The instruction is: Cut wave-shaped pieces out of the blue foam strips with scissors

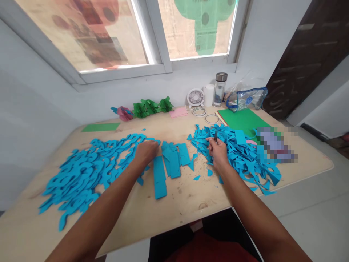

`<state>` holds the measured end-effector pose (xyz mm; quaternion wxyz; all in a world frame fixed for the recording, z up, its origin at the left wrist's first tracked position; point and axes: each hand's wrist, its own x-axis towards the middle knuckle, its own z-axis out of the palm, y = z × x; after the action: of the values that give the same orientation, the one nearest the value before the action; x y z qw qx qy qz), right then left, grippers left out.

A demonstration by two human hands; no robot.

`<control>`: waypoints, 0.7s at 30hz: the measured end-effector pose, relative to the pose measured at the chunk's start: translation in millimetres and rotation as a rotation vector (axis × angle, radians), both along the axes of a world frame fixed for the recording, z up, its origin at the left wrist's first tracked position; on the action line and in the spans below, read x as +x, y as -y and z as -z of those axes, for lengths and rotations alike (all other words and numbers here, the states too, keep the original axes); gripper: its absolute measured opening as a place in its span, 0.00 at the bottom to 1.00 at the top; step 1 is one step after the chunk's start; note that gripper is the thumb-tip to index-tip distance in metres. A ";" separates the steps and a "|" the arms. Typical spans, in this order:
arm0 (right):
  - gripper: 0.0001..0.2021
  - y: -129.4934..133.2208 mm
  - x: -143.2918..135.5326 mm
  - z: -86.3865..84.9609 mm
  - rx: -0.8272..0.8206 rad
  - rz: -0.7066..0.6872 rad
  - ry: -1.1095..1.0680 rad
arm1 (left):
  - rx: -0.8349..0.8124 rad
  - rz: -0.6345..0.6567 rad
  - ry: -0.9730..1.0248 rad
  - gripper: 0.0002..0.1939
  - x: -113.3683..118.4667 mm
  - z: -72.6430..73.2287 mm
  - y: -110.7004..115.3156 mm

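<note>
My left hand [147, 151] is closed like a fist at the right end of a spread of blue wavy cutouts [79, 174]. Its fingers are turned away, so what they hold, if anything, is hidden. Beside it lie blue rectangular strips [160, 182], with more stacked strips [173, 162] to their right. My right hand [218, 150] is closed around scissors [216, 136], of which only a slim dark part shows above the fingers. It is at the left edge of a heap of blue scraps [237, 160].
Along the back are green paper flowers [149, 107], a pink and blue one [124, 113], a small fan [195, 97], tape rolls [199, 111], a bottle [219, 89] and a clear pouch [247, 99]. Green sheets [248, 120] lie right; a green strip [100, 127] lies left.
</note>
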<state>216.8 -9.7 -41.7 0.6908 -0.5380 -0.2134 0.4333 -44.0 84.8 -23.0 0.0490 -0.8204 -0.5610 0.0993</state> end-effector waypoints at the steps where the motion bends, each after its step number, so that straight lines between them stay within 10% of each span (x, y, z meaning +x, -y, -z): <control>1: 0.07 0.3 0.1 -0.2 -0.002 -0.001 0.001 | 0.006 -0.006 -0.001 0.16 -0.4 -1.7 3.0; 6: 0.08 1.4 0.3 -0.9 -0.004 0.008 0.000 | 0.141 -0.175 0.172 0.17 -18.4 -13.6 32.7; 14: 0.10 -0.1 0.1 2.0 0.007 0.003 0.030 | 0.360 -0.778 1.338 0.08 -81.9 1.8 94.8; 21: 0.09 1.1 -0.3 -1.8 -0.008 0.022 0.010 | 0.343 -0.812 1.010 0.18 -94.6 15.8 122.5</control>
<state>216.5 -10.8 -39.9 0.6922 -0.5453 -0.2094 0.4238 -138.6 -37.7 -38.7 -0.1310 -0.4704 -0.7870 -0.3770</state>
